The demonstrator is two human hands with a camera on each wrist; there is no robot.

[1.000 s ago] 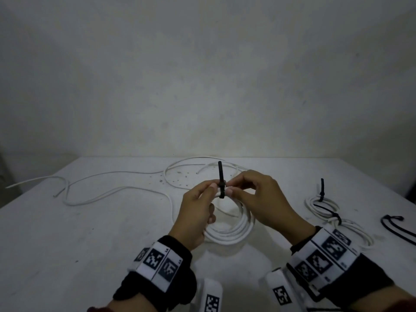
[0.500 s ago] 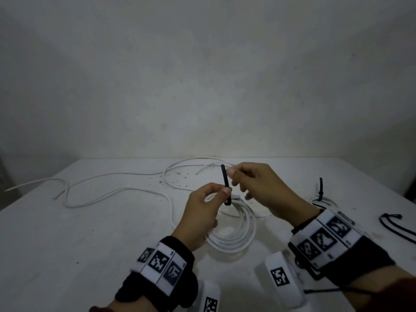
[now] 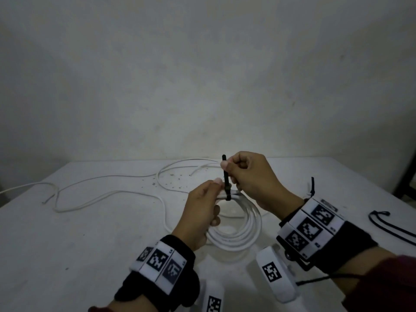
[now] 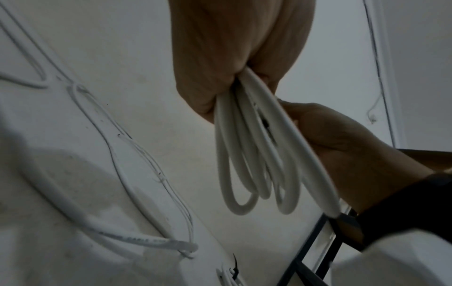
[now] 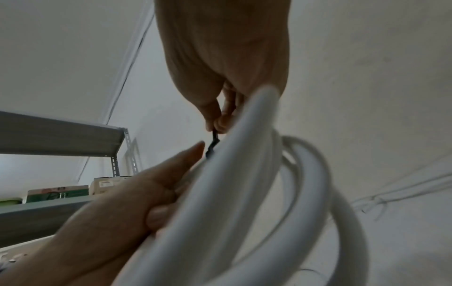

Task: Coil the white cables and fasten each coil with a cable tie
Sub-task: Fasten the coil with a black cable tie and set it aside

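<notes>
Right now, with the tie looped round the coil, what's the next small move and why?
Probably keep pulling the tail upward with the right hand while the left hand steadies the coil. The black cable tie already wraps the bundled turns and its tail stands upright, pinched in the right fingers, so cinching it snug looks like what remains.

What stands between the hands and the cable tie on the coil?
Nothing visible. The right hand already pinches the black cable tie by its upright tail, and the left hand grips the white coil beside the tie's loop.
</notes>
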